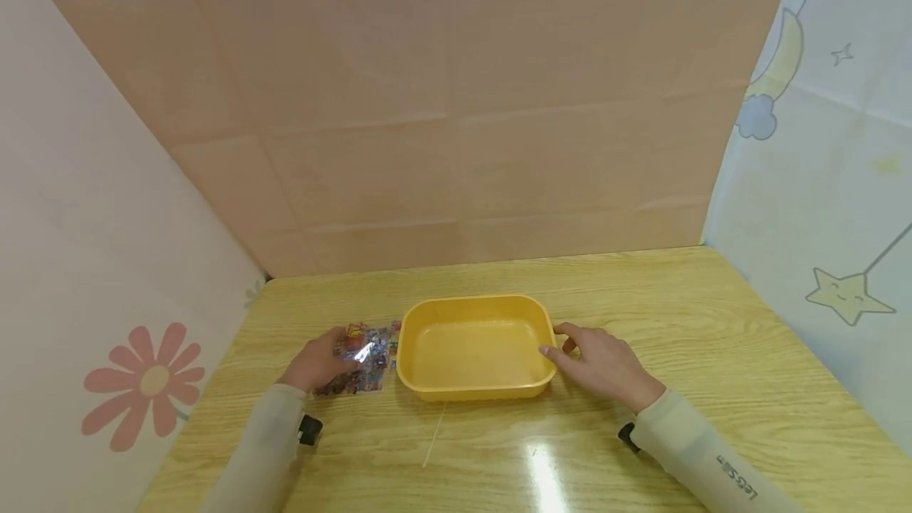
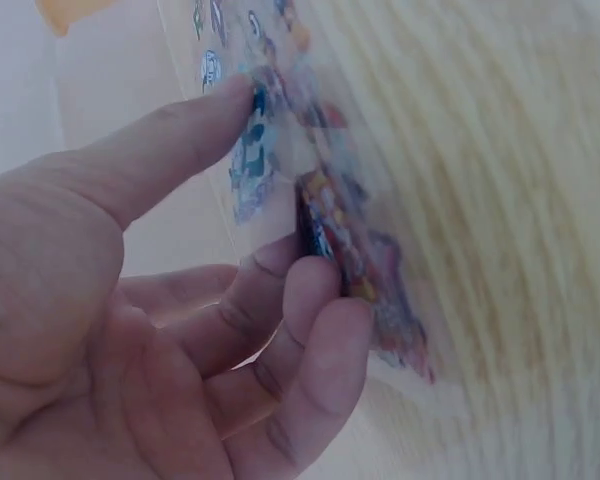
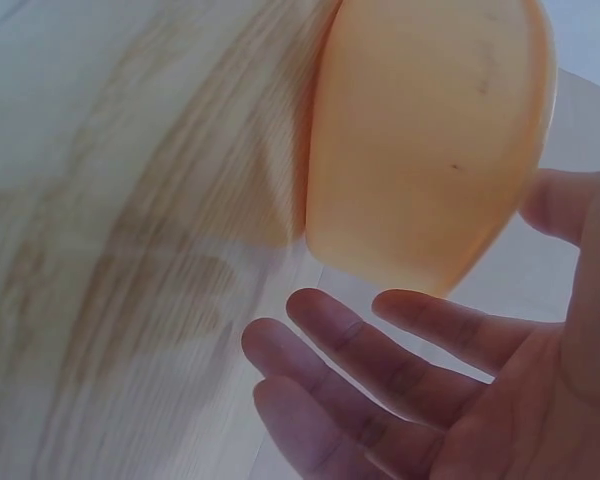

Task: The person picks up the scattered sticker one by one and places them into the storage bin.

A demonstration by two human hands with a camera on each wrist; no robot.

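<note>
A yellow plastic basin (image 1: 476, 393) sits on the wooden table. At its right end is my right hand (image 1: 602, 362), its thumb over the rim and its index finger close to the outer wall. In the right wrist view the other fingers (image 3: 325, 320) are loosely spread, apart from the basin's wall (image 3: 430, 140). Left of the basin, my left hand (image 1: 321, 361) holds clear, glossy sheets with small colourful pictures, like sticker sheets (image 1: 372, 359). In the left wrist view its thumb presses the sheets (image 2: 350, 230) and its curled fingers meet their edge. Part of the sheets lies beside the basin's left wall.
A thin pale stick or strip (image 1: 435, 438) lies on the table (image 1: 484, 473) in front of the basin. A brown sheet (image 1: 456, 117) hangs behind the table. Printed cloth walls stand on the left (image 1: 85, 220) and right (image 1: 819, 180).
</note>
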